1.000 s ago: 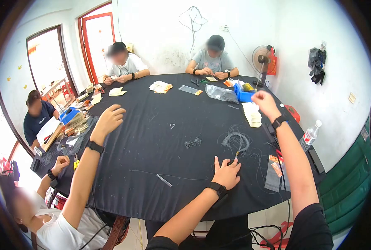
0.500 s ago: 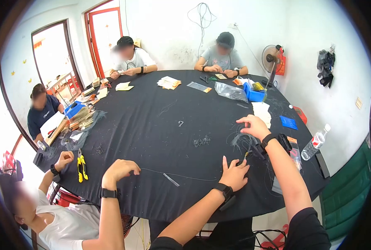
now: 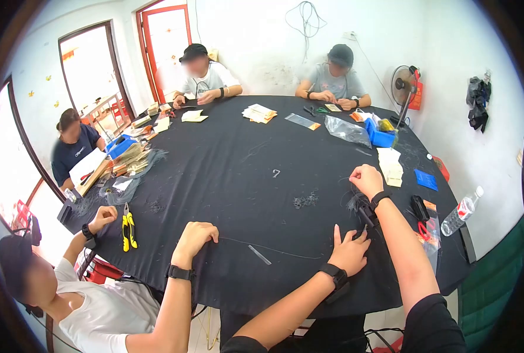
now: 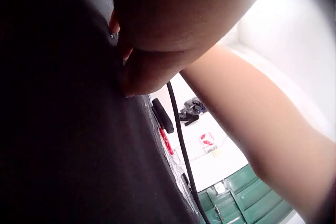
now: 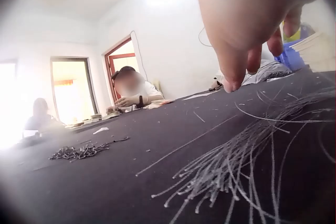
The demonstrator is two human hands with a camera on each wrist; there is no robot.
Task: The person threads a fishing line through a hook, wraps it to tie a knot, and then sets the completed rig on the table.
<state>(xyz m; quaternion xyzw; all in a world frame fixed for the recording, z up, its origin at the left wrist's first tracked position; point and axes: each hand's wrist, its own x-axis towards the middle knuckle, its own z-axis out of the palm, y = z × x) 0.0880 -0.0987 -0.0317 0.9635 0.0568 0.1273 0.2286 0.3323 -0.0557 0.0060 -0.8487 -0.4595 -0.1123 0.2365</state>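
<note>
My left hand (image 3: 349,254) rests on the black tablecloth (image 3: 238,170) with its fingers spread, at the near end of a bundle of fine grey line (image 5: 226,176). Its fingertips are mostly hidden in the left wrist view. Over the far side of that bundle is my right hand (image 3: 368,181), fingers loosely bent, thumb pointing down. Nothing shows between its fingers. In the right wrist view, the bundle's many loose ends, several with tiny knobs, fan out below the hand. A small pile of dark bits (image 3: 305,200) lies to the left of the hands.
A thin strand (image 3: 274,249) and a clear strip (image 3: 259,255) lie left of me, by a neighbour's hand (image 3: 197,240). Yellow-handled pliers (image 3: 128,229) are farther left. On the right stand cream cards (image 3: 390,167), a blue packet (image 3: 425,180) and a bottle (image 3: 461,212).
My right hand has come down from near the cream cards to the line bundle. My left hand has stayed put. The neighbour's raised arm has lowered to the strand. The head view has turned left.
</note>
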